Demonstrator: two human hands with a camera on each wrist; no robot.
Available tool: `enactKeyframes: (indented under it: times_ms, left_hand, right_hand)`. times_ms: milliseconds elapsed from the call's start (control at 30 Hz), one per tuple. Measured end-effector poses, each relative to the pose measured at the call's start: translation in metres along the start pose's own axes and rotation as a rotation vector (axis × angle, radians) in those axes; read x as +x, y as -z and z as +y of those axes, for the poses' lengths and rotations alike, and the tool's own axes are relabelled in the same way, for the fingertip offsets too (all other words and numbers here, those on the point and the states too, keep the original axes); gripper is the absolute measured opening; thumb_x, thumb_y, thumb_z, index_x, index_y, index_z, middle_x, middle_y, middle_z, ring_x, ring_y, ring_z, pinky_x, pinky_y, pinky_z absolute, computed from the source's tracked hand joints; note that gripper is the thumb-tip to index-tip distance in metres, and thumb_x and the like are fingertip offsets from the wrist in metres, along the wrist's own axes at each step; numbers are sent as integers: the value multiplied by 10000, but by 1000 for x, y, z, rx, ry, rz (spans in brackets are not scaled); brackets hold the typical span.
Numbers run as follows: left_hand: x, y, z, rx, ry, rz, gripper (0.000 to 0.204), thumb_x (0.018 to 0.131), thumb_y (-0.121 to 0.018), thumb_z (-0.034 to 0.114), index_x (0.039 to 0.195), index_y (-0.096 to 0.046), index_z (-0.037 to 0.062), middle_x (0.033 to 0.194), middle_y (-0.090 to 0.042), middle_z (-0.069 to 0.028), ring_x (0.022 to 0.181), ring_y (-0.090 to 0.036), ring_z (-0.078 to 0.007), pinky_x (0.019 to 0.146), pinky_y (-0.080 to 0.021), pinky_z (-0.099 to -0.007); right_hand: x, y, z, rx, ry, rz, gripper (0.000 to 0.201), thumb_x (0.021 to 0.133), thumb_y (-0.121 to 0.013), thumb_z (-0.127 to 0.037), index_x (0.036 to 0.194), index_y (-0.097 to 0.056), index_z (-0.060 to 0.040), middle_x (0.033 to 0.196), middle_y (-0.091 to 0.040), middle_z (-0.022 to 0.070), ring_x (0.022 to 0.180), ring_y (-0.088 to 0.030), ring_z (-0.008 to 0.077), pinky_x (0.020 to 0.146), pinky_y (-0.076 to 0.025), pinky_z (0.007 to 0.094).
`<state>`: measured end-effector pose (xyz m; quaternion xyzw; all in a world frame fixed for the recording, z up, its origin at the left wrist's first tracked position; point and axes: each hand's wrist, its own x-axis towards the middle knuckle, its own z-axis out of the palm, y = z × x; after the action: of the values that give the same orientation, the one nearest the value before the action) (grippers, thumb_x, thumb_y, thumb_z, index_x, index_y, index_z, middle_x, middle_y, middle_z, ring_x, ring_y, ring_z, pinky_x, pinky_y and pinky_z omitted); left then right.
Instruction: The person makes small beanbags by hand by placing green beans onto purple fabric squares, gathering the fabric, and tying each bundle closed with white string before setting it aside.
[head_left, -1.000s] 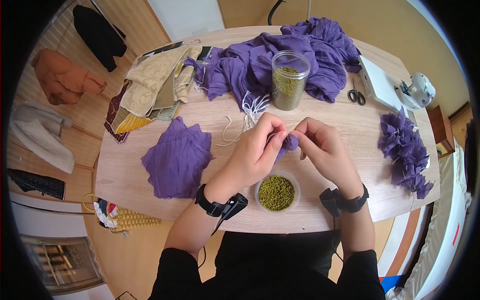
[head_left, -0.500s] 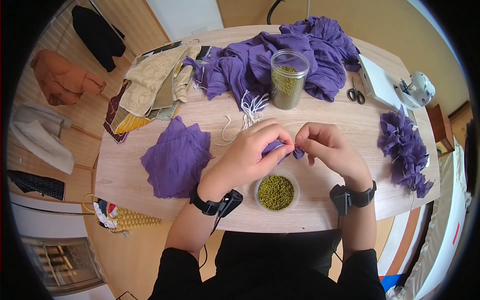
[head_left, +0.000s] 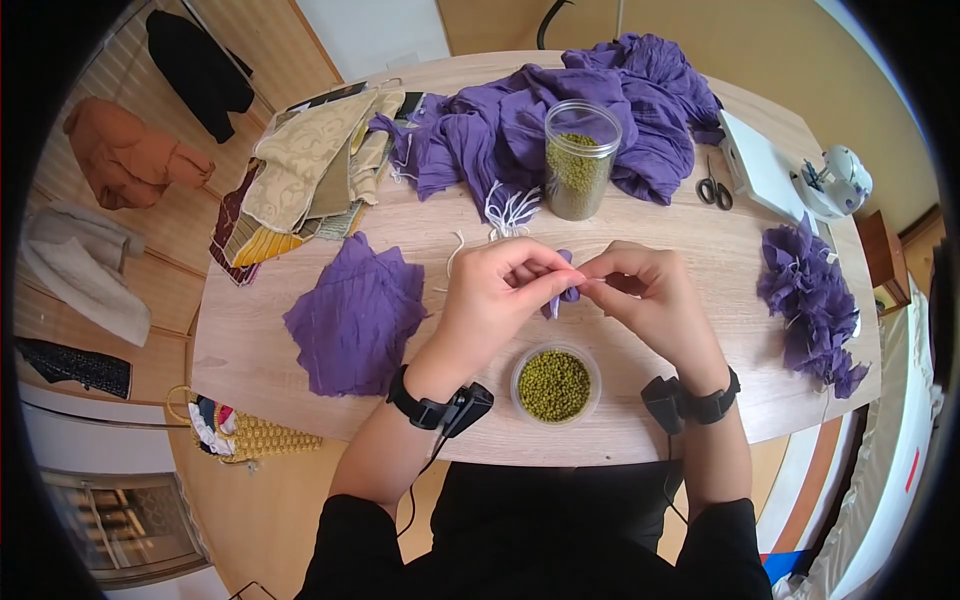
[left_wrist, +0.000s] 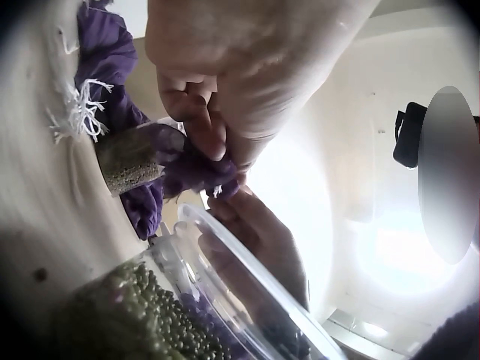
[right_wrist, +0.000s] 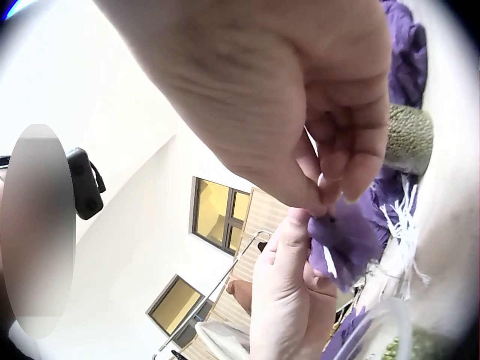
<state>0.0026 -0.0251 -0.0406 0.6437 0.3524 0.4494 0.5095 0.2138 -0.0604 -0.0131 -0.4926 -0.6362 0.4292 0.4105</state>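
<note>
Above the middle of the table, my left hand (head_left: 490, 295) and right hand (head_left: 650, 295) meet fingertip to fingertip at a small gathered piece of purple cloth (right_wrist: 346, 240). Thumb and forefinger of the left hand pinch it. The right thumb and forefinger pinch at its gathered top; their exact grip is partly hidden. A short white string end (right_wrist: 330, 261) shows against the cloth in the right wrist view. Just below the hands stands a round clear tub (head_left: 597, 390) holding green beans (head_left: 555, 386).
Flat purple cloth pieces (head_left: 355, 315) lie at left. Behind the hands are white strings (head_left: 513, 210), a bean jar (head_left: 578, 190) and heaped purple fabric (head_left: 500, 120). Scissors (head_left: 713, 190), a sewing machine (head_left: 838, 185) and a ruffled purple bundle (head_left: 805, 305) are at right. Patterned fabrics (head_left: 305, 165) lie back left.
The right hand drew slightly away to the right, then came back to meet the left fingertips. The small purple cloth has turned and now shows beyond and below the left fingers.
</note>
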Motion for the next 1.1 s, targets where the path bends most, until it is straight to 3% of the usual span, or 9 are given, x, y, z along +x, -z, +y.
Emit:
enactKeyframes:
  times_ms: [233, 333, 400, 500, 633, 733, 900, 1033, 1100]
  left_hand:
    - [1, 2, -1, -194, 93, -52, 115, 1000, -734, 26, 1087, -731, -49, 984, -796, -98, 828, -731, -88, 684, -569, -214]
    - [3, 3, 0, -70, 128, -69, 79, 987, -744, 40, 1043, -730, -13, 1065, -783, -104, 968, -735, -139, 822, -570, -269]
    - [6, 0, 5, 440, -398, 79, 81, 956, -763, 56, 1016, -719, 24, 1165, -751, -107, 1098, -697, -199, 977, -520, -344]
    - [9, 1, 8, 417, -466, 21, 93, 922, -777, 55, 992, -716, 40, 1208, -717, -114, 1155, -655, -244, 1060, -465, -385]
    - [9, -1, 7, 426, -502, 33, 86, 907, -780, 87, 918, -707, 42, 1101, -744, -85, 1092, -686, -266, 965, -505, -414]
    - [5, 1, 12, 462, -399, 4, 92, 896, -796, 71, 923, -720, 26, 1000, -755, -89, 971, -722, -260, 890, -531, -397]
    - [1, -4, 12, 247, -291, 89, 87, 877, -845, 41, 930, -781, 16, 892, -772, -67, 774, -717, -150, 681, -541, -292]
    - [-4, -4, 17, 196, -158, 52, 92, 901, -830, 24, 972, -777, -2, 902, -782, -43, 816, -702, -84, 728, -545, -243]
    - [-4, -5, 13, 89, -79, 42, 114, 890, -859, 71, 934, -778, 5, 818, -760, -33, 739, -676, -66, 661, -531, -247]
  right_hand:
    - [1, -4, 3, 65, 16, 33, 97, 955, -749, -39, 1010, -784, 33, 872, -749, 37, 783, -658, 66, 694, -521, 232]
    - [3, -2, 5, 106, -42, 70, 100, 966, -747, -47, 1014, -774, 36, 880, -753, 30, 789, -667, 59, 693, -526, 218]
    - [5, 0, 6, 165, -79, 28, 108, 974, -749, -70, 1020, -772, 24, 893, -758, 23, 767, -655, 48, 684, -528, 213]
    - [5, 2, 7, 182, -104, -5, 113, 983, -748, -92, 1023, -778, 9, 904, -760, 15, 766, -648, 41, 675, -528, 214]
    - [6, 4, 11, 231, -95, -27, 125, 989, -741, -99, 1039, -781, 9, 914, -763, 17, 769, -648, 44, 666, -531, 218]
    - [6, 4, 13, 291, -96, -36, 130, 991, -732, -87, 1052, -782, 16, 925, -765, 20, 780, -653, 49, 665, -535, 222]
    - [6, 3, 10, 295, -102, -36, 135, 995, -715, -76, 1064, -779, 21, 935, -766, 30, 787, -660, 58, 680, -541, 227]
    - [5, 4, 10, 298, -108, -40, 140, 1007, -699, -88, 1058, -776, 17, 937, -761, 30, 790, -663, 64, 692, -544, 230]
    - [4, 6, 7, 323, -141, -57, 147, 1016, -685, -103, 1047, -768, 16, 924, -750, 26, 786, -662, 66, 700, -546, 232]
